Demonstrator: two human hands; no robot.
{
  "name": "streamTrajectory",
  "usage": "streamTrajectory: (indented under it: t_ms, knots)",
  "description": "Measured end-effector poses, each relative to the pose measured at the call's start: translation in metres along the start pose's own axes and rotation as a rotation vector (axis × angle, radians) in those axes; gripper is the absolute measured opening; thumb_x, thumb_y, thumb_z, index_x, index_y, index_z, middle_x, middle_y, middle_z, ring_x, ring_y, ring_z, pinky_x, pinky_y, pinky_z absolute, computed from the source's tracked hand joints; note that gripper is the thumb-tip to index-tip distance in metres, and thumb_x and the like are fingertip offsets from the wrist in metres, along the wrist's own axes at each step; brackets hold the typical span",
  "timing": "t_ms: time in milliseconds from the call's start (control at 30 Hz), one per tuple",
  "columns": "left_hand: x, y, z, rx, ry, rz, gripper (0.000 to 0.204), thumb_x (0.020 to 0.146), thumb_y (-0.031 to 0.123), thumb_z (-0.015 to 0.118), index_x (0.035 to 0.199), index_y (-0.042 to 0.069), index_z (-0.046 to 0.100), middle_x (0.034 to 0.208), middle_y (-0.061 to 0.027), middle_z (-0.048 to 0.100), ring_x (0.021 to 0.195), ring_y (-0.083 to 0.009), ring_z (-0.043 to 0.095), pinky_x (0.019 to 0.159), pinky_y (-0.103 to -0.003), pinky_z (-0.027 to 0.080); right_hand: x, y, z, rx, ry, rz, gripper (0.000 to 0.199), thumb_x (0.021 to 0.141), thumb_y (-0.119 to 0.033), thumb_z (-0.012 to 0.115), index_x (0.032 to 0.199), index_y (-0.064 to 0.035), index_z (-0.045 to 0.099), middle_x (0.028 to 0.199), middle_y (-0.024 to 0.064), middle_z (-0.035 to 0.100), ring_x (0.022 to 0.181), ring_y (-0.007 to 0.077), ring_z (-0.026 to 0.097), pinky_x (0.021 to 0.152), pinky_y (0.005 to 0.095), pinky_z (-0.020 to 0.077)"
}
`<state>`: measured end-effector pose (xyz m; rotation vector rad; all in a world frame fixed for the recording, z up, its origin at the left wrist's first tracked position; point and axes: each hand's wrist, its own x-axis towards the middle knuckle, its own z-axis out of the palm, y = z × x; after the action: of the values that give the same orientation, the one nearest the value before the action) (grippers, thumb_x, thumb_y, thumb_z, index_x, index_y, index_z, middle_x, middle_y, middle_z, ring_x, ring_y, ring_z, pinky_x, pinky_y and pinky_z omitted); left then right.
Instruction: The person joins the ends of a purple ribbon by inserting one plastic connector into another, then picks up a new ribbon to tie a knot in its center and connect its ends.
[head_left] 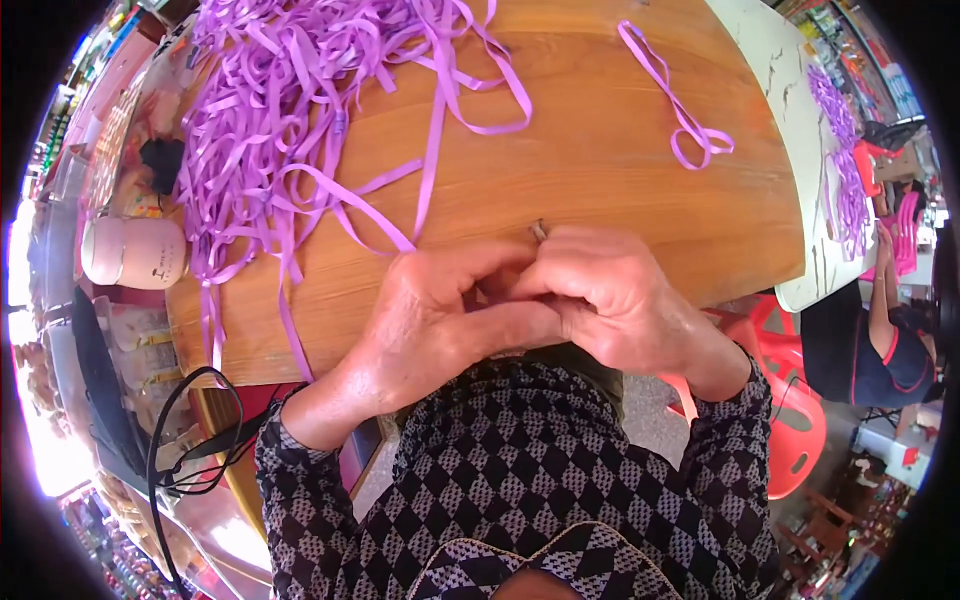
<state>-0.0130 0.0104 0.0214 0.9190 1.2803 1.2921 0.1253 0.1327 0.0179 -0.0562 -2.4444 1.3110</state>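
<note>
My left hand (pixel 440 315) and my right hand (pixel 615 295) meet over the near edge of the wooden table (pixel 600 190). Both are closed, fingertips pressed together, and whatever is between them is hidden by the fingers. A tiny greyish piece (pixel 540 231) shows just at the far side of my right hand's knuckles; its kind is too small to make out. Close beyond my left hand, a large heap of purple ribbon straps (pixel 290 110) covers the table's left side, with loose strands trailing toward the wrist. One looped purple strap (pixel 665 85) lies alone at the far right.
A pinkish-white rounded container (pixel 133 253) stands left of the table. Black cables (pixel 190 470) hang at the lower left. On the right are a marble-patterned white table (pixel 790 90) with more purple straps (pixel 850 170), a red plastic chair (pixel 795 420) and another person (pixel 870 345).
</note>
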Motion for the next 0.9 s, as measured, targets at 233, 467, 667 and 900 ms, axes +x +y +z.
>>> streamTrajectory:
  t_ms: [233, 467, 667, 900]
  knots:
    - [-0.012, 0.004, -0.02, -0.058, 0.125, -0.253, 0.013, 0.078, 0.012, 0.068, 0.078, -0.001, 0.066, 0.066, -0.0007, 0.061, 0.056, -0.0014, 0.047, 0.05, -0.016, 0.035, -0.031, 0.006, -0.032, -0.04, 0.111, 0.24, 0.007, 0.071, 0.0, 0.068, 0.075, 0.001, 0.063, 0.066, 0.0058, 0.058, 0.065, 0.0168, 0.053, 0.057, 0.0271, 0.0404]
    - [-0.012, -0.001, -0.011, -0.224, 0.159, -0.229, 0.019, 0.076, 0.017, 0.071, 0.077, -0.001, 0.067, 0.068, -0.0022, 0.064, 0.05, -0.0024, 0.041, 0.047, -0.016, 0.03, -0.01, 0.007, 0.004, 0.056, 0.363, 0.03, 0.014, 0.07, -0.005, 0.071, 0.08, 0.001, 0.064, 0.068, 0.0042, 0.058, 0.063, 0.0143, 0.051, 0.056, 0.0262, 0.0396]
    - [-0.017, 0.0, -0.02, -0.264, 0.139, -0.278, 0.02, 0.076, 0.018, 0.071, 0.079, -0.001, 0.066, 0.07, -0.0044, 0.064, 0.05, -0.0032, 0.044, 0.046, -0.016, 0.033, -0.016, 0.009, 0.007, 0.166, 0.227, 0.145, 0.014, 0.07, -0.005, 0.072, 0.08, 0.0008, 0.064, 0.066, 0.0046, 0.056, 0.061, 0.0141, 0.049, 0.055, 0.0266, 0.0391]
    - [-0.018, -0.018, -0.03, -0.512, 0.067, -0.031, 0.024, 0.078, 0.014, 0.067, 0.097, -0.001, 0.063, 0.085, -0.0126, 0.066, 0.055, -0.0065, 0.051, 0.048, -0.016, 0.038, -0.019, 0.021, 0.017, -0.317, 0.324, -0.028, 0.017, 0.064, -0.003, 0.07, 0.08, 0.002, 0.063, 0.07, 0.0093, 0.056, 0.059, 0.0197, 0.05, 0.052, 0.0298, 0.0377]
